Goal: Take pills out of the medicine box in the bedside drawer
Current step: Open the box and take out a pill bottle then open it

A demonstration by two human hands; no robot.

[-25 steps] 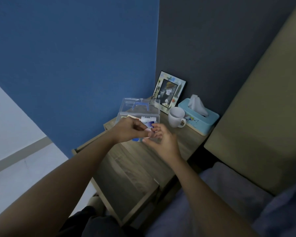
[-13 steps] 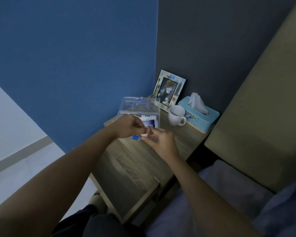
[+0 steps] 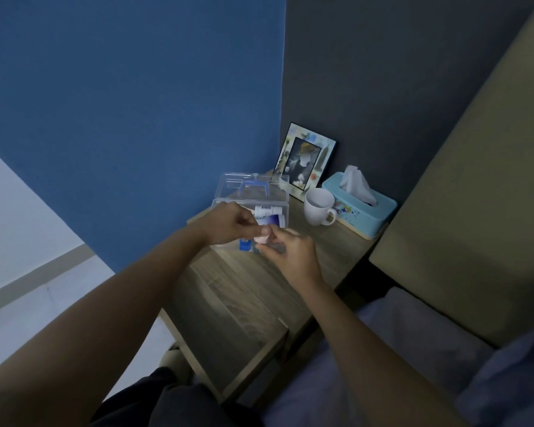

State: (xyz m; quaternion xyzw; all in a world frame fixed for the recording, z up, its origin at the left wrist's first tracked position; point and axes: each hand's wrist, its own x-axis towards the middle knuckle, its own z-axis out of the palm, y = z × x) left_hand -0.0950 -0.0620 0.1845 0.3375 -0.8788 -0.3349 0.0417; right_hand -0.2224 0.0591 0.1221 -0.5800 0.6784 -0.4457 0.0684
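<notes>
A clear plastic medicine box (image 3: 278, 208) with a blue handle and blue latch stands on the bedside table (image 3: 228, 288), its lid raised toward the wall. A white bottle with a blue label (image 3: 269, 217) lies inside it. My left hand (image 3: 228, 224) and my right hand (image 3: 289, 251) meet just in front of the box. Between their fingertips is a small pale pink item (image 3: 263, 238); both hands pinch it. What the item is stays unclear in the dim light.
A white mug (image 3: 318, 211), a blue tissue box (image 3: 359, 204) and a photo frame (image 3: 305, 160) stand at the back of the table. The open drawer (image 3: 253, 343) juts out toward me. The bed and headboard (image 3: 463, 195) are on the right.
My hands have drawn closer together and shifted slightly left in front of the box. The small pink item now shows between the fingertips.
</notes>
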